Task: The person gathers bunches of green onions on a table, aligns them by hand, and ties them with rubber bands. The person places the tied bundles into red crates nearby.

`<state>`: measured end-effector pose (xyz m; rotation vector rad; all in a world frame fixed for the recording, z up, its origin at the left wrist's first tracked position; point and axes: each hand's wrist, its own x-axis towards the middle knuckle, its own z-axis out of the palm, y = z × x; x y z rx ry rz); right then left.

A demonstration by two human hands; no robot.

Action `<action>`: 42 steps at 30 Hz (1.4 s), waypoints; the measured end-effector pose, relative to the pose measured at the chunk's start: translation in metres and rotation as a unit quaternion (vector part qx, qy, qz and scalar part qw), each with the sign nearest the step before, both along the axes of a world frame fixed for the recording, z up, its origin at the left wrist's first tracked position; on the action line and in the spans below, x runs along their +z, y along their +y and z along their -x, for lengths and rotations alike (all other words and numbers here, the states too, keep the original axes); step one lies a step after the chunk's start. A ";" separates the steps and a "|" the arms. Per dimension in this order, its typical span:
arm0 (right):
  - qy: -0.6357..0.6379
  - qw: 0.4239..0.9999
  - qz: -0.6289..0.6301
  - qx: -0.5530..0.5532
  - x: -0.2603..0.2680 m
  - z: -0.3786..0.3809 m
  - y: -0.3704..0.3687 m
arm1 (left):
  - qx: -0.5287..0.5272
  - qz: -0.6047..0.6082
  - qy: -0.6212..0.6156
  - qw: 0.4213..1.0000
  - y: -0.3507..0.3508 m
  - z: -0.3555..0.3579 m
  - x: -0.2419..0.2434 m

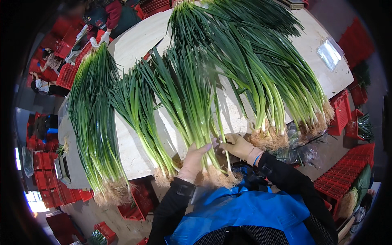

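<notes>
A bundle of long green onions lies across the white table, its roots over the near edge. My gloved left hand closes around its pale stems just above the roots. At the bundle's right side, my gloved right hand pinches a single green onion stalk between thumb and fingers. A smaller bunch of green onions is left of my left hand. Beyond my right hand lie a bunch with matted roots and a wider pile. Another large bundle rests at the far left.
Across the table a co-worker's gloved hands touch the left bundle's far end. A knife-like tool lies behind the leaves. Clear plastic sits at the right. Red crates stand around the table, and a scale-like device is at its left edge.
</notes>
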<state>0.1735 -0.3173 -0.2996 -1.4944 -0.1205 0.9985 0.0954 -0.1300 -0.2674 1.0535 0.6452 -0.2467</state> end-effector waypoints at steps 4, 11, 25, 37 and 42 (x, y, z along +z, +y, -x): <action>-0.209 0.975 0.077 -0.010 -0.009 -0.010 0.009 | 0.003 -0.111 -0.014 0.994 0.004 0.000 0.011; -0.246 0.927 0.255 0.122 -0.010 -0.018 0.033 | 0.036 -0.556 -0.031 0.830 0.028 -0.006 -0.010; 0.057 0.996 0.030 0.059 0.000 0.000 0.071 | 0.043 -0.174 0.045 0.983 0.027 -0.032 -0.012; -0.160 0.931 0.252 0.212 0.052 0.025 0.056 | -0.059 0.066 -0.050 0.995 0.023 0.007 -0.012; -0.282 0.950 0.115 0.072 0.058 0.071 0.035 | -0.147 0.087 -0.083 0.982 0.007 0.030 -0.016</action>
